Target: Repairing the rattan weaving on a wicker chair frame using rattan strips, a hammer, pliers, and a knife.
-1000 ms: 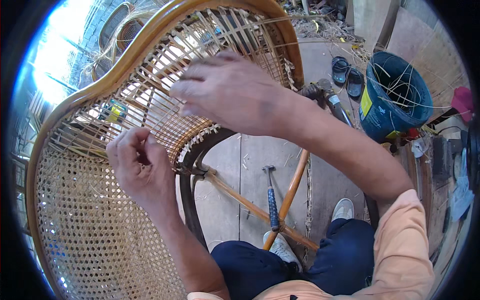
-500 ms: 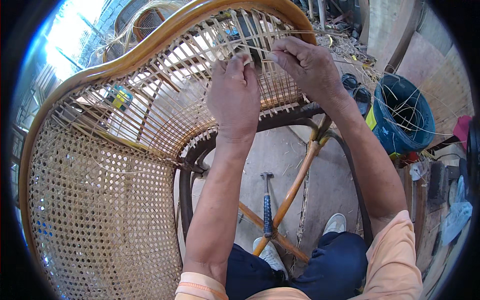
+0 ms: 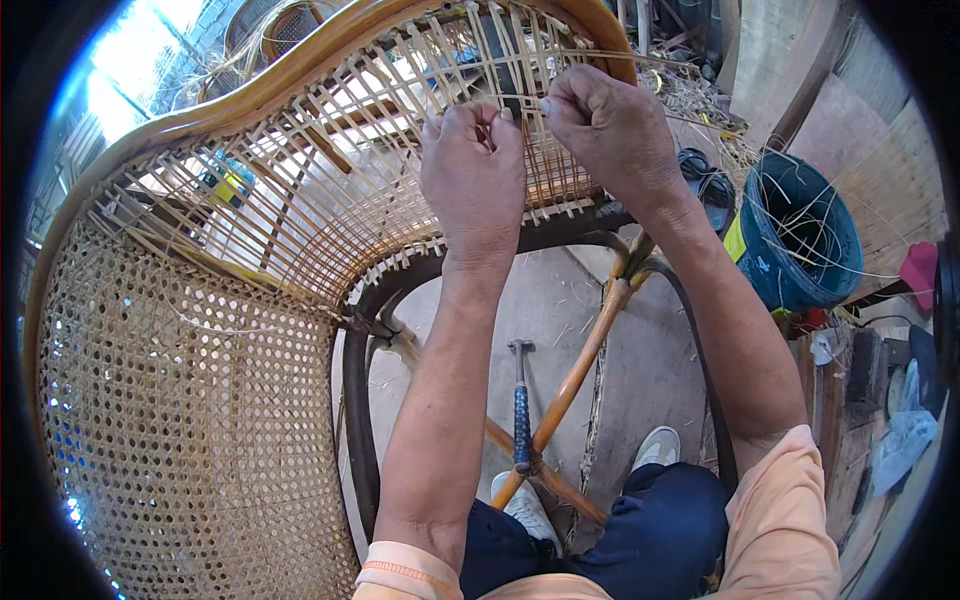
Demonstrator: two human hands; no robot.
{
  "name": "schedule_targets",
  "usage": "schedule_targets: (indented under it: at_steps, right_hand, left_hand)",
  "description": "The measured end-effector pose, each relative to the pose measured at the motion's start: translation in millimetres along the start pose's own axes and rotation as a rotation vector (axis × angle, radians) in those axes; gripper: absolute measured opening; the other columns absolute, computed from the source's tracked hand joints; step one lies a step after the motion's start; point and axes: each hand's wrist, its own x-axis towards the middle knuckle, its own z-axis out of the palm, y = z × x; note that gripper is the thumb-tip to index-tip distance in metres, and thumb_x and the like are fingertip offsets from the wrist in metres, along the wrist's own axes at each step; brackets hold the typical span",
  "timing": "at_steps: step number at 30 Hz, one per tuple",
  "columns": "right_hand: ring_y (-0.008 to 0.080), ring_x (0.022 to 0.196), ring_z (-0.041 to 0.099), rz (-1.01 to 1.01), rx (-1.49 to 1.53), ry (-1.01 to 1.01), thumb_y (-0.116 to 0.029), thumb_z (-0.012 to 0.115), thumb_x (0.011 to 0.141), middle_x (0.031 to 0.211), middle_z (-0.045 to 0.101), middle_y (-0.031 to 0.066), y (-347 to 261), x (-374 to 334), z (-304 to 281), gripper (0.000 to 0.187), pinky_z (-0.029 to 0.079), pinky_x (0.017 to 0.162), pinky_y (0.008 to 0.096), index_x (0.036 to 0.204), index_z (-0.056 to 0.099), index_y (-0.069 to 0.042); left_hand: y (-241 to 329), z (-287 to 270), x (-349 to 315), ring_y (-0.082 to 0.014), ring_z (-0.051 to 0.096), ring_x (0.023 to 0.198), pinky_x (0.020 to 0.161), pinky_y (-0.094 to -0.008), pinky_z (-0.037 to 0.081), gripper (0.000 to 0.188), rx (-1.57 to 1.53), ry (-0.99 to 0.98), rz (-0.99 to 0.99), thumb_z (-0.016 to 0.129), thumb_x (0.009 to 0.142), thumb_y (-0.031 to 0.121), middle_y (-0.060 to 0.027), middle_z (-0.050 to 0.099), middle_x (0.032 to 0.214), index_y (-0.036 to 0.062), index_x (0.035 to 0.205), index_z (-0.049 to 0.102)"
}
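A curved chair frame (image 3: 230, 105) of glossy brown wood carries cane webbing. The left panel (image 3: 190, 400) is densely woven with small holes, while the upper section (image 3: 330, 215) has open cane strands, denser near its lower rail. Over that open part, my left hand (image 3: 475, 185) is closed in a pinch on a thin cane strand. My right hand (image 3: 615, 140) is just to its right, also closed, with thumb and forefinger pinching cane. Thin light strands cross between the two hands. Their fingertips are partly hidden, so I cannot tell whether both grip the same strand.
A hammer (image 3: 521, 400) with a dark handle rests by the crossed wooden legs (image 3: 575, 390) below. To the right stands a blue bucket (image 3: 795, 270) holding loose cane strands. Cane scraps (image 3: 690, 95) litter the ground behind, and a clear plastic bag (image 3: 905, 430) lies far right.
The view has shifted slightly, so the chair and hammer sit a little further left. Both hands stay pinched over the open weave, and my right hand is slightly higher.
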Motion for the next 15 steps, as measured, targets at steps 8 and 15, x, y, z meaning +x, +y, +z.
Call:
schedule_targets:
  at_steps: [8, 15]
  right_hand:
    - [0.0261, 0.058, 0.057, 0.008, -0.021, -0.019, -0.009, 0.062, 0.078, 0.065, 0.056, 0.0136, -1, 0, -4, 0.012, 0.047, 0.055, 0.033, 0.074, 0.053, -0.002]
    - [0.0354, 0.063, 0.06, -0.062, -0.077, 0.019, -0.006, 0.06, 0.077, 0.068, 0.058, 0.0183, 1, 3, 4, 0.006, 0.049, 0.055, 0.037, 0.075, 0.056, -0.001]
  left_hand:
    - [-6, 5, -2, -0.0288, 0.056, 0.074, 0.068, -0.039, 0.046, 0.013, 0.038, 0.076, 0.093, 0.061, 0.077, 0.013, -0.013, 0.055, 0.081, 0.0018, 0.084, 0.06]
    - [-8, 7, -1, -0.0276, 0.056, 0.073, 0.067, -0.0391, 0.046, 0.013, 0.016, 0.12, 0.164, 0.062, 0.077, 0.012, -0.0125, 0.054, 0.08, 0.0018, 0.084, 0.06]
